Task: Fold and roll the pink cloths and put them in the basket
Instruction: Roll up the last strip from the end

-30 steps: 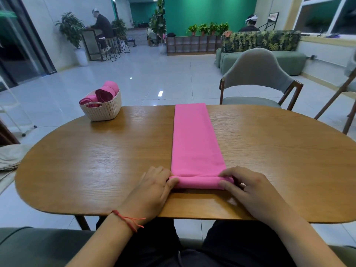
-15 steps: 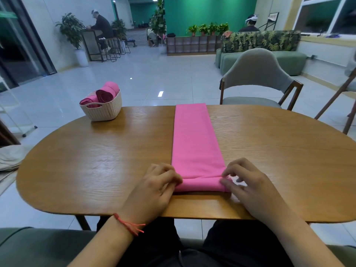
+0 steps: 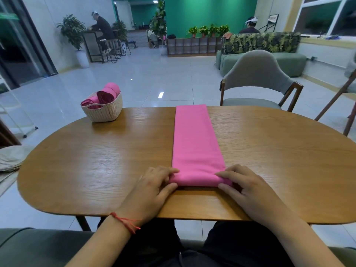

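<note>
A pink cloth (image 3: 195, 143) lies folded into a long narrow strip down the middle of the wooden table (image 3: 96, 160), its near end turned into a small roll. My left hand (image 3: 154, 189) grips the roll's left end, fingers over the top and thumb at the near side. My right hand (image 3: 248, 187) grips the right end the same way. A cream woven basket (image 3: 105, 110) stands at the table's far left and holds two or three rolled pink cloths (image 3: 107, 93).
A grey chair (image 3: 258, 81) with wooden legs faces the table's far side, and another chair's legs (image 3: 344, 105) show at the right edge. A beige cushion (image 3: 11, 158) lies left of the table. People sit far back in the room.
Both hands have rolled the cloth's near end further away from me, so the roll is thicker and sits a little higher up the strip. The basket has not moved.
</note>
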`<state>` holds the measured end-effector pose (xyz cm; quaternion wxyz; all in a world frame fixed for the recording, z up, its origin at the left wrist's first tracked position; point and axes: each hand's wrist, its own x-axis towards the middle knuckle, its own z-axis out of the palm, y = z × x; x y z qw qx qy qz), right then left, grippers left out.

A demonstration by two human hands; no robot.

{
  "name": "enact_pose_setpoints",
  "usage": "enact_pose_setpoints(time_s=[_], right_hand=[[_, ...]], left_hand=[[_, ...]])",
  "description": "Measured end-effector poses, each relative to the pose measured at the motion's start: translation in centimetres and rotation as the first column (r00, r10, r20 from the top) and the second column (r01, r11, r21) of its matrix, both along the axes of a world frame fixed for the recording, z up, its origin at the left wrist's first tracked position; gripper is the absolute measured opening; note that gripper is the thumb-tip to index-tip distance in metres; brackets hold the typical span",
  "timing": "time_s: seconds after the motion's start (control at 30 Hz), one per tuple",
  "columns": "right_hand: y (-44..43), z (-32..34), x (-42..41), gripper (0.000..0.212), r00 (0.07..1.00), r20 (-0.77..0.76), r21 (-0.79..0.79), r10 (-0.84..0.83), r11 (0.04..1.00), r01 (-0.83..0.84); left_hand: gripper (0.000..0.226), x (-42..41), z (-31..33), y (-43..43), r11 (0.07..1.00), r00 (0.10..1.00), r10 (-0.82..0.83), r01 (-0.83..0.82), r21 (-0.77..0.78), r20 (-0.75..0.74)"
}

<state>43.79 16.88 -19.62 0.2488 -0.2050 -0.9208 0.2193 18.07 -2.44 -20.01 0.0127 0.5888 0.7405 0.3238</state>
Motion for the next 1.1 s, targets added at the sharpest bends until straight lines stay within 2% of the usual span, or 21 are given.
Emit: enact_pose_setpoints(time_s=[0.1,0.2,0.3,0.37,0.47,0.6,0.67,0.77,0.87,0.93,1.03,1.1], right_hand=[[-0.2,0.4,0.0,0.026,0.999,-0.031,-0.079,-0.019,0.997,0.017],[-0.2,1.0,0.3,0.011,0.996,-0.079,-0.242,-0.041,0.970,0.021],[-0.1,1.2,0.1,0.008,0.994,-0.098,-0.247,-0.045,0.969,0.020],[0.0,0.9,-0.3,0.015,0.991,-0.119,-0.228,-0.069,0.973,0.040],[0.2,0.5,-0.7,0.026,0.986,-0.122,-0.227,-0.116,0.970,0.086],[0.1,0.8,-0.8,0.031,0.986,-0.119,-0.257,-0.119,0.963,0.085],[0.3,0.8,-0.9,0.032,0.985,-0.120,-0.259,-0.123,0.962,0.088],[0.3,0.4,-0.8,0.025,0.986,-0.101,-0.201,-0.129,0.974,0.107],[-0.1,0.0,-0.4,0.006,0.988,-0.140,-0.009,-0.065,0.998,0.064],[-0.3,-0.1,-0.1,0.010,0.988,-0.151,0.096,0.016,0.995,-0.001],[-0.2,0.2,0.3,0.014,0.994,-0.108,0.070,0.033,0.997,-0.026],[0.0,0.0,0.2,0.032,0.999,-0.039,0.084,0.004,0.997,-0.001]], left_hand=[[0.032,-0.1,0.1,-0.1,0.999,0.997,0.035,-0.035,-0.008,0.069],[0.023,0.0,0.4,-0.5,0.997,0.992,-0.012,0.021,-0.068,0.129],[0.013,0.2,0.8,-0.5,0.998,0.988,-0.031,0.038,-0.047,0.150],[0.005,0.5,0.9,-0.1,1.000,0.993,-0.018,0.016,0.011,0.115],[0.009,0.9,0.8,0.0,0.997,1.000,-0.018,0.017,0.079,0.013],[0.033,1.3,0.6,-0.9,0.985,0.983,-0.091,0.113,0.130,-0.162],[0.030,1.4,0.9,-1.3,0.980,0.975,-0.117,0.145,0.136,-0.191],[0.032,1.4,0.9,-1.2,0.982,0.974,-0.109,0.137,0.130,-0.200],[0.031,0.9,0.6,-0.7,0.987,0.986,-0.103,0.118,0.108,-0.134],[0.032,0.5,0.6,-0.3,0.994,0.994,-0.078,0.083,0.067,-0.072],[0.036,0.1,0.5,0.3,0.999,0.999,-0.042,0.042,0.003,-0.008],[0.032,0.0,0.6,1.0,1.000,0.999,-0.013,0.013,-0.006,0.035]])
